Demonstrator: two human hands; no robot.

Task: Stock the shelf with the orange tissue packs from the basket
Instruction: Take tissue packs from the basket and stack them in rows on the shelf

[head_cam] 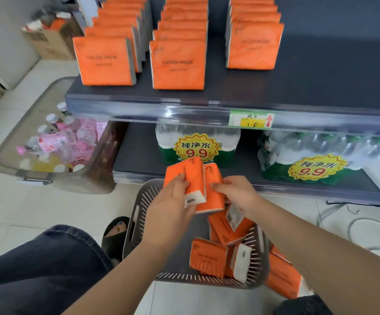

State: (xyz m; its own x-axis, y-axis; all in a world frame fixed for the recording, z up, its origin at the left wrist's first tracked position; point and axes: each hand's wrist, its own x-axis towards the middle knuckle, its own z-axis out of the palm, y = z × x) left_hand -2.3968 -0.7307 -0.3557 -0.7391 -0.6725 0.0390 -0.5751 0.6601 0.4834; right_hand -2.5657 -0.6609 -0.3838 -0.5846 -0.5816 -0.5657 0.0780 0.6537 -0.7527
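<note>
Lower centre, my left hand (173, 198) grips one pack (192, 176), my right hand (236, 192) pinches a second pack (214, 194) over the basket (136, 212). Upper frame, three rows (177, 62) stand on the shelf (332, 76); several packs (209, 255) remain.

Tissue packs (177, 71): thin orange plastic film, soft sheen, lightly creased, with white ends. Basket (184, 277): grey moulded plastic, matt, slotted walls. Shelf (321, 76): dark board, matt and smooth; its front strip (139, 111) is clear glossy plastic. Water packs (321, 151): clear shrink film, wrinkled and shiny. Tub (93, 169): smoky translucent plastic, smooth. Box (45, 42): brown cardboard, dull. Floor (36, 201): pale tiles, slight gloss. Trousers (36, 269): dark denim, coarse weave.
</note>
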